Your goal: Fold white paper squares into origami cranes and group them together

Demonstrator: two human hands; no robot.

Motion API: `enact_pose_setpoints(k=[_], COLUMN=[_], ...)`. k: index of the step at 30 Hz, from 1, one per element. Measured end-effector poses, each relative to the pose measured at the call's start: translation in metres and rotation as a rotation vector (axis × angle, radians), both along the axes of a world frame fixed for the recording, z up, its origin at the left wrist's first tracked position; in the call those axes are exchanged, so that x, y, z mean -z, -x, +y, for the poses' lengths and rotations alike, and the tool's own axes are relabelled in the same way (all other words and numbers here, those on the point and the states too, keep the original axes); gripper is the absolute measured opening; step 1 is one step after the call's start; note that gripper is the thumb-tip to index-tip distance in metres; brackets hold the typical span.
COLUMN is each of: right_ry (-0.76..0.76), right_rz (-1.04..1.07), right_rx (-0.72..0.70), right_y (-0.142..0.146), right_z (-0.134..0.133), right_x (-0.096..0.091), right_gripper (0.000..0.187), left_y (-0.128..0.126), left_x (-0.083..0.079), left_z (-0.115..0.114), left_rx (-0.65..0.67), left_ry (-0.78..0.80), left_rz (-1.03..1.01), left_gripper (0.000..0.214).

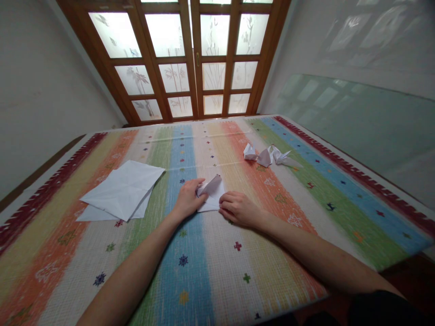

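Observation:
A small white sheet of paper [214, 192], partly folded, lies on the striped tablecloth [204, 271] in the middle of the table. My left hand [188, 199] presses on its left side, fingers curled and pinching a raised flap. On the paper's right lower edge rests my right hand [238, 209], its fingers bent and pressing the paper down.
A stack of flat white sheets [122, 190] lies to the left. Two or three folded white paper figures [268, 156] sit at the back right. A wooden door with frosted glass panes [190, 59] stands behind the table. White walls close in on both sides.

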State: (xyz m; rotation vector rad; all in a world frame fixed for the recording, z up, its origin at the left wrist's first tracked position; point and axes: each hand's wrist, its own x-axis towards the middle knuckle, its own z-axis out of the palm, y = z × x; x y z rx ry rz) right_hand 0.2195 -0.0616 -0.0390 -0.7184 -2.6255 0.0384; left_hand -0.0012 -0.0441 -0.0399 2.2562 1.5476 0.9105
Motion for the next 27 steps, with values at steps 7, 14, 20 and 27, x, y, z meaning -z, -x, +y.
enact_pose_setpoints(k=[7, 14, 20, 27], right_ry=[0.000, 0.007, -0.007, -0.055], right_rz=[-0.002, -0.006, -0.037, 0.043], right_rx=[-0.001, -0.001, 0.020, -0.057], right_y=[0.001, 0.000, 0.000, 0.003], right_z=[0.000, 0.000, -0.002, -0.006], right_x=[0.000, 0.003, 0.001, 0.000], right_gripper=[0.023, 0.023, 0.024, 0.018], left_y=[-0.001, 0.000, 0.002, 0.004], left_x=[-0.002, -0.003, -0.001, -0.002], left_z=[-0.007, -0.012, -0.013, -0.011], left_rx=[-0.114, -0.129, -0.074, -0.134], left_ry=[-0.169, -0.255, -0.377, -0.407], left_rz=[0.171, 0.280, 0.266, 0.074], left_gripper=[0.011, 0.011, 0.021, 0.022])
